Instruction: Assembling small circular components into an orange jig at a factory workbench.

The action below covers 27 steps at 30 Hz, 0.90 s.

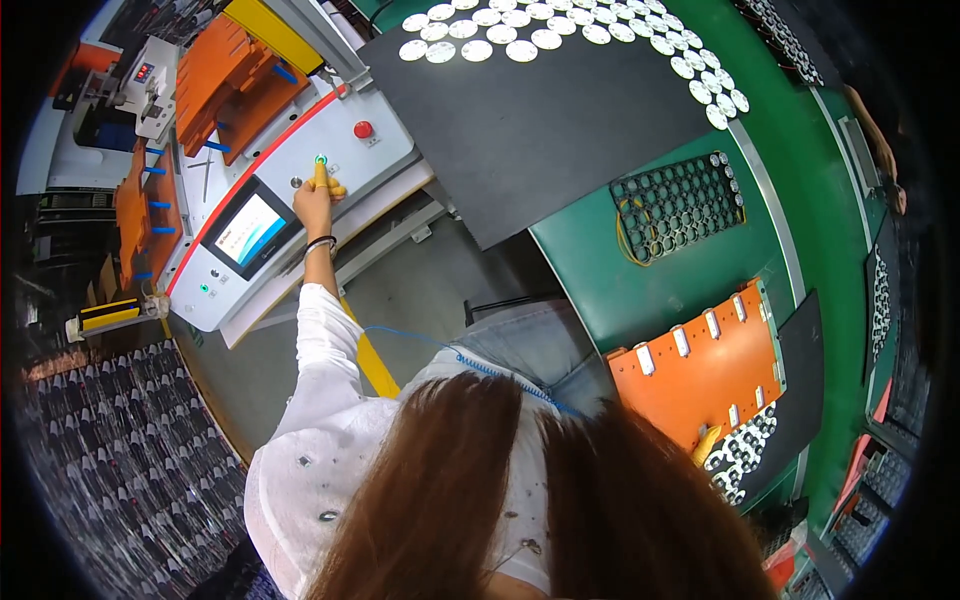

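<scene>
Hair hides much of our lower view. Our left hand [318,198], yellow-capped index finger extended, presses the green button [321,160] on the machine's grey control panel [300,150]; we cannot find our right hand.

Left arm extended forward, white sleeve to the elbow, dark band at the wrist. Left hand [318,199] raised, 1 yellow-capped fingertip [321,172] pointing up (right hand mostly hidden).
</scene>
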Available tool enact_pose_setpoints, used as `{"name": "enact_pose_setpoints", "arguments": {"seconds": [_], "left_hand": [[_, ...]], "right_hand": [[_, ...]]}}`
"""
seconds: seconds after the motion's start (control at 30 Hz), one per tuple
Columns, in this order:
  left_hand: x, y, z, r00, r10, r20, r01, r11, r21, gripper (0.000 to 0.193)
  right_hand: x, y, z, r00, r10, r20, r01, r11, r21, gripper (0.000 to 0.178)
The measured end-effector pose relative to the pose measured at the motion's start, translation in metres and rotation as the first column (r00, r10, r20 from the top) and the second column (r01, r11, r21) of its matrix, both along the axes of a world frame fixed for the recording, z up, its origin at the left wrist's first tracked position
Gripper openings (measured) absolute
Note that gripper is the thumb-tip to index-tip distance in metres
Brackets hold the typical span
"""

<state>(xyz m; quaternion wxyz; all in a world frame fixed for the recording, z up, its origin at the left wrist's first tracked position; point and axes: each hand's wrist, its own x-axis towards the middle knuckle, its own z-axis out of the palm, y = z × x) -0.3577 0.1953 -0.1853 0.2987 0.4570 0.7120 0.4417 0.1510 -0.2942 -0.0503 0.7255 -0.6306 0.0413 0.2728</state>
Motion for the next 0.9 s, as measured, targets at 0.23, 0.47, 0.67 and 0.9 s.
{"name": "enact_pose_setpoints", "arguments": {"seconds": [0.23, 0.47, 0.67, 0.9], "left_hand": [[0.009, 0.009, 0.018, 0.997, 0.022, 0.077, -0.009, 0.985, -0.170, 0.048], [-0.001, -0.024, 0.062, 1.000, -0.022, 0.001, 0.022, 0.993, 0.120, 0.047], [0.183, -0.137, 0.177, 0.833, -0.538, 0.131, 0.460, 0.804, 0.377, 0.034], [0.323, -0.203, 0.189, 0.051, -0.946, -0.320, 0.988, 0.000, 0.157, 0.058]], "right_hand": [[-0.002, 0.008, 0.002, 0.993, -0.053, 0.106, 0.062, 0.995, -0.082, 0.046], [-0.012, 0.077, 0.058, 0.996, -0.036, 0.081, 0.030, 0.997, 0.075, 0.042], [0.006, 0.091, 0.073, 0.991, 0.079, 0.110, -0.075, 0.996, -0.045, 0.035], [0.027, 0.083, 0.063, 0.970, 0.234, 0.066, -0.219, 0.959, -0.182, 0.037]]}}
